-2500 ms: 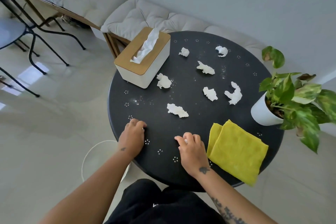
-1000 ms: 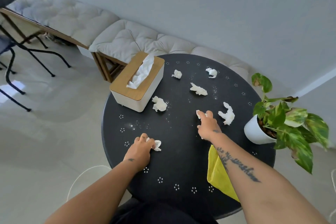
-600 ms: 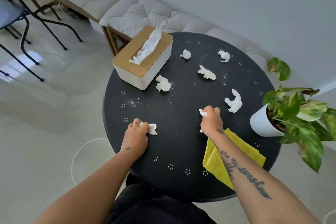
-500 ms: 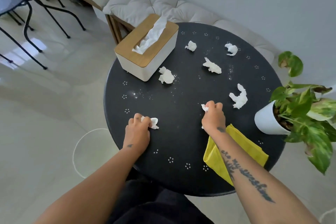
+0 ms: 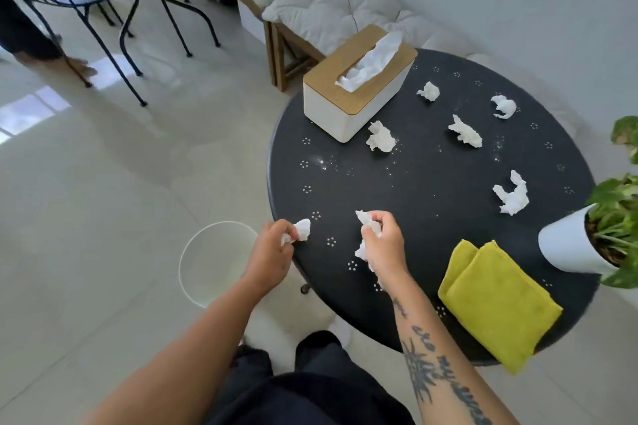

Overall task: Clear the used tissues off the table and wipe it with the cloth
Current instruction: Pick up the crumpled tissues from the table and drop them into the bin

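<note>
White crumpled tissue (image 5: 303, 229) is pinched in the left hand (image 5: 272, 254) at the table (image 5: 431, 217) edge, at 9 o'clock; the right hand (image 5: 385, 247) clamps another tissue (image 5: 367, 238). Five tissues (image 5: 380, 137) remain; yellow cloth (image 5: 497, 300) lies at 5 o'clock. Both hands have pulled back toward the bin (image 5: 214, 262).

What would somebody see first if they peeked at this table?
Probably the white crumpled tissues dotted over the black round table. Then the bright yellow cloth folded at its near right edge. The left hand and right hand each hold a tissue.
</note>
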